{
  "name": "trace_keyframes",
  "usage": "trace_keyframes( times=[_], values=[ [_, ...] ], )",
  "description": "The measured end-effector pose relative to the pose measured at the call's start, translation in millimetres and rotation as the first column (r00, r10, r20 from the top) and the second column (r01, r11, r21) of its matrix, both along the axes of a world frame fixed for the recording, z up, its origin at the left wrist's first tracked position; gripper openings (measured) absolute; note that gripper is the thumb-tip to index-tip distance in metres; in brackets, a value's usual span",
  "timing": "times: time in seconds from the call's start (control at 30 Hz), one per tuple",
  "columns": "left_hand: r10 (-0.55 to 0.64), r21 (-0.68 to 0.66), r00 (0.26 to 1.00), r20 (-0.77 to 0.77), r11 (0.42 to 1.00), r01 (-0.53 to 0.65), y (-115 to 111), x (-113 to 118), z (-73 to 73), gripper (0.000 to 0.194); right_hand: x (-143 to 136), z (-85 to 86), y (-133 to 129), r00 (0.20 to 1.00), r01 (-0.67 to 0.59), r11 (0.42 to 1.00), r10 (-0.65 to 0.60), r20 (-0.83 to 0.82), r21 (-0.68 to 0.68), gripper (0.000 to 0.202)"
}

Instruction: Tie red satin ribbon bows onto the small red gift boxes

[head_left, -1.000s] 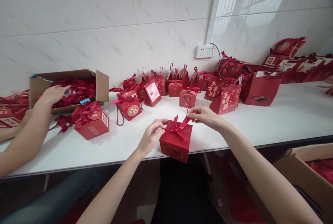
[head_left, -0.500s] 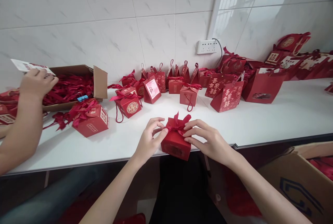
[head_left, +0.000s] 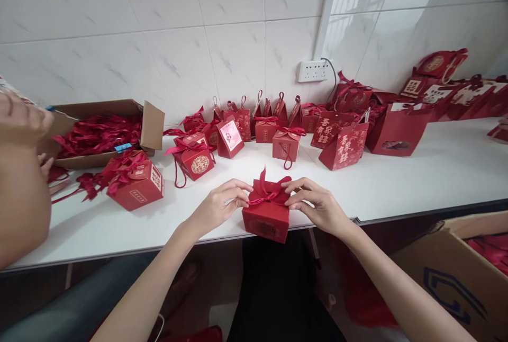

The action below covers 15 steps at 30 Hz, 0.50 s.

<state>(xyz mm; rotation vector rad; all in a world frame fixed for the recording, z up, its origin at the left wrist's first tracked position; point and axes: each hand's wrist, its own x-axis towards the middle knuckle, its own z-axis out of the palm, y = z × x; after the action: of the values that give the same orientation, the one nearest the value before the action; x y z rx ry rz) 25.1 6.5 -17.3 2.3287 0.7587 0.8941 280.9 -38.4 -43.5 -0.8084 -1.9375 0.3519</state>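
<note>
A small red gift box stands at the table's front edge, directly before me. A dark red ribbon is tied in a bow over its top, with one loop standing up. On the left side, my left hand is closed, its thumb and fingertips pinching the ribbon by the box's edge. Opposite it, my right hand pinches the ribbon on the right side, with its fingers curled over the box's corner. A dark printed pattern covers the front face of the box.
Along the wall stand several finished red boxes and bags, including a ribboned box. An open carton holds heaped red ribbons. At far left is a co-worker's arm. A large cardboard carton stands below right.
My left hand has drawn slightly left, and its fingertips are now at the ribbon by the box's edge. One bow loop stands higher. The co-worker's hand moved left with a printed card.
</note>
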Motion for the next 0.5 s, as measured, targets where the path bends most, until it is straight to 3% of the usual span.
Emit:
trace_keyframes(
  times=[0.5],
  values=[
    [-0.017,0.002,0.997,0.069,1.000,0.016,1.4,4.2,-8.1,0.020,4.7,-4.0,4.0,0.973,-0.148,0.973,0.110,-0.202,-0.180,0.018]
  ],
)
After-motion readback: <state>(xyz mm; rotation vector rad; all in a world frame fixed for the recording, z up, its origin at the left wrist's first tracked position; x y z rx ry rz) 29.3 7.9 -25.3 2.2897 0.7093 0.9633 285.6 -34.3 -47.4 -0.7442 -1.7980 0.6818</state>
